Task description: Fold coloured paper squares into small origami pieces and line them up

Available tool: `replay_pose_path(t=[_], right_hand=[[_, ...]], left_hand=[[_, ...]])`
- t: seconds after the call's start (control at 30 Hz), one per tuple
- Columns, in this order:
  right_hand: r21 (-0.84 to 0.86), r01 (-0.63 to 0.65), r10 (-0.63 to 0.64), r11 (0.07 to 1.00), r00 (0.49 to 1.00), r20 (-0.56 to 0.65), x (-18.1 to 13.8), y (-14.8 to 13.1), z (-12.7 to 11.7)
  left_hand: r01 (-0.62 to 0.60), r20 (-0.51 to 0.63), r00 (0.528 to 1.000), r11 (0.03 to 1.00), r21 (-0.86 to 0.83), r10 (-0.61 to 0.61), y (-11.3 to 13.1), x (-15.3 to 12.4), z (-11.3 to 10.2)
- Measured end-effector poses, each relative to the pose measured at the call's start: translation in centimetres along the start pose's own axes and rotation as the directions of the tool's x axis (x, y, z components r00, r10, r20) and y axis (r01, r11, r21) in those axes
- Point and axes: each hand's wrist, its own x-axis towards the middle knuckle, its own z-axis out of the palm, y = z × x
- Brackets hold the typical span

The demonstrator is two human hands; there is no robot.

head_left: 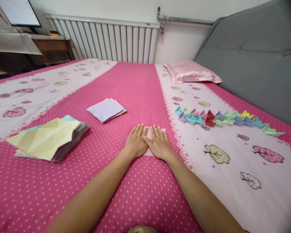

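A pink sheet of paper (149, 152) lies on the dotted pink bedspread in front of me, mostly covered by my hands. My left hand (137, 141) rests flat on its left side, fingers stretched forward. On the right side my right hand (158, 142) is also spread flat, its thumb touching or overlapping my left thumb. Neither hand grips anything. Whether the sheet has folds under my palms is hidden.
Left of my hands lie a small stack of lilac paper (107, 109) and a larger pile of creased coloured sheets (46, 137). Several folded paper boats (210, 118) stand in rows to the right. Farther off are a pink pillow (191, 72), a radiator (106, 38) and a grey headboard (254, 58).
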Motion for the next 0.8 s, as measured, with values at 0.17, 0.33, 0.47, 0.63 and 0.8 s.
replay_pose_path(t=[0.17,0.33,0.47,0.63,0.8], right_hand=[[0.006,-0.023,0.023,1.000,0.999,-0.048,0.0,0.3,0.1],[0.017,-0.061,0.062,0.998,0.996,-0.056,0.0,0.6,0.1],[0.024,-0.099,0.101,0.995,0.993,-0.054,0.1,0.9,0.1],[0.045,-0.188,0.192,0.981,0.975,-0.109,0.4,1.8,-1.0],[0.142,-0.248,0.270,0.958,0.950,-0.160,0.4,3.3,-4.1]], left_hand=[[0.025,-0.042,0.999,0.999,-0.021,-0.026,-0.2,0.0,0.0],[0.089,-0.047,0.995,0.995,-0.038,-0.090,-0.5,-0.2,-0.2],[0.151,-0.047,0.987,0.988,-0.039,-0.152,-0.9,-0.6,-0.4],[0.260,-0.093,0.960,0.964,-0.053,-0.264,-1.4,-0.5,-0.7],[0.333,-0.260,0.885,0.916,-0.222,-0.385,-2.0,-0.2,-1.9]])
